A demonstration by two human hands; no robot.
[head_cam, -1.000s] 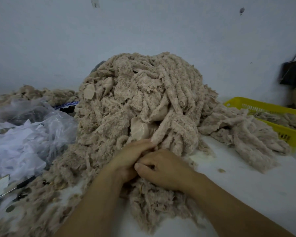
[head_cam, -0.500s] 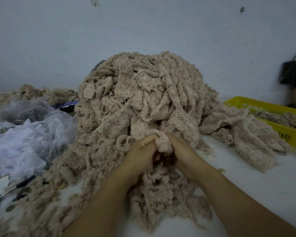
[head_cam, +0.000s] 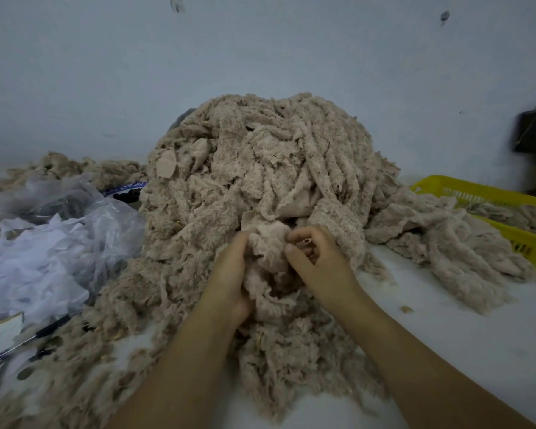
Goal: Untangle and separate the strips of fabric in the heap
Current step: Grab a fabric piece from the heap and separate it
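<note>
heap (head_cam: 260, 168): beige fabric strips piled on the bench (head_cam: 446, 335), rising at 12 o'clock from the hands, tails spilling toward 6.
left hand (head_cam: 232, 274): fingers curled round a clump (head_cam: 268, 243) from its 9 o'clock side.
right hand (head_cam: 322, 264): curled fingertips pinch the same clump at its 3 o'clock edge.
knot risk: the clump looks rooted in the heap; a hard pull may tighten tangles or tear frayed strips.
slide risk: the heap could slump toward the yellow basket (head_cam: 464, 193) at 2 o'clock and mix with the strips there.
</note>
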